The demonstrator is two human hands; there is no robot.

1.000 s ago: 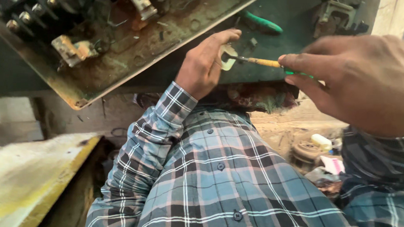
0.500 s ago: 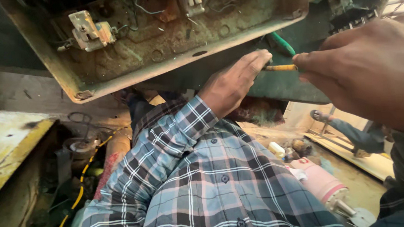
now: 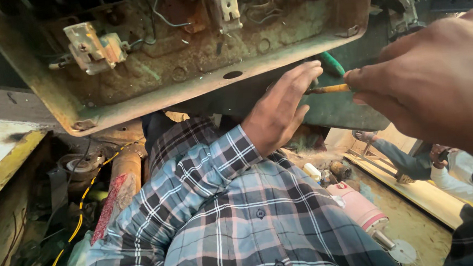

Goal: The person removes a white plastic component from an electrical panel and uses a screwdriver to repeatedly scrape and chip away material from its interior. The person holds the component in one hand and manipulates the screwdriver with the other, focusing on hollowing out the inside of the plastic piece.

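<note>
Right hand [image 3: 435, 77] pinches a yellow-shafted screwdriver [image 3: 329, 89] between thumb and fingers; grip narrow, closed on the shaft end. Handle hidden inside the hand, hand itself cut off at frame edge. Tip goes behind the left hand [image 3: 279, 111], so can't see what it meets. Left hand is flat, fingers together and extended, pressed up against the underside of a rusty metal box [image 3: 200, 80]; holds nothing visible, though its palm side is hidden. A green tool handle [image 3: 332, 64] pokes out just above the shaft, rest hidden behind the box edge. Inside the box: wires and a pale switch block [image 3: 91, 46], top cut off. Plaid shirt sleeve [image 3: 196, 190] fills lower frame.
</note>
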